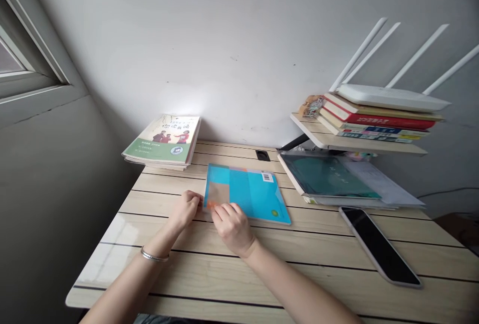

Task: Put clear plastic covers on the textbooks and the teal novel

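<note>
A blue softcover book [250,194] lies flat on the wooden desk [239,269], with a small barcode label at its far corner. A translucent tan sheet [218,191] covers part of its left side, and an orange patch shows near the near-left corner. My left hand [185,209] grips the book's left edge. Just to its right, my right hand [232,229] is closed over the near-left corner, hiding that part of the book. A silver bangle [154,254] circles my left wrist.
A green-covered book stack [160,139] stands at the far left of the desk. To the right lie a dark teal notebook [329,177] and a black smartphone [379,246]. Above them, a wall shelf [359,142] carries several books and a white router [392,97].
</note>
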Demonstrator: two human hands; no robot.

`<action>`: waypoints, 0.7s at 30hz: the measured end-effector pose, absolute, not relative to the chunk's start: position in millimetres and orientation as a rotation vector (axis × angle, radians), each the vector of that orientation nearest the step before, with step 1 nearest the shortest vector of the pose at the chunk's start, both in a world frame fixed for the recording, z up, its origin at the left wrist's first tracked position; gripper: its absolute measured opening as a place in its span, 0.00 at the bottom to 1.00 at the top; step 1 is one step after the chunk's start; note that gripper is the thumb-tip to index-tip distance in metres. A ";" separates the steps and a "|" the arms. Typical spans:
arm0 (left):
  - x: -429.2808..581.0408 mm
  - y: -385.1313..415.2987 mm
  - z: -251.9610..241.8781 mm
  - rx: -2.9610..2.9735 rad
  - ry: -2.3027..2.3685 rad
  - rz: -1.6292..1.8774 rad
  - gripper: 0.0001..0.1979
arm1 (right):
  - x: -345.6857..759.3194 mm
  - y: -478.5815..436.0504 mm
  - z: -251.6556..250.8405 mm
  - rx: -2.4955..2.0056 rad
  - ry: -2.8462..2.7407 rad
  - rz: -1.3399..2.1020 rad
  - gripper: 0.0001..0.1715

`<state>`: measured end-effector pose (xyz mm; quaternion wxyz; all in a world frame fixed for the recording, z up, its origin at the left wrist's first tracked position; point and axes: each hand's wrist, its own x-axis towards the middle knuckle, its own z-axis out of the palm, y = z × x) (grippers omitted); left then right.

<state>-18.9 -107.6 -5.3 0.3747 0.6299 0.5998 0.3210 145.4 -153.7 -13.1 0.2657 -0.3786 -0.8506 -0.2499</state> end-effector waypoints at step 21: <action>7.3 -100.0 2.1 2.249 2.023 0.362 0.08 | 200.6 -183.8 -0.6 -0.918 -2.386 -0.215 0.14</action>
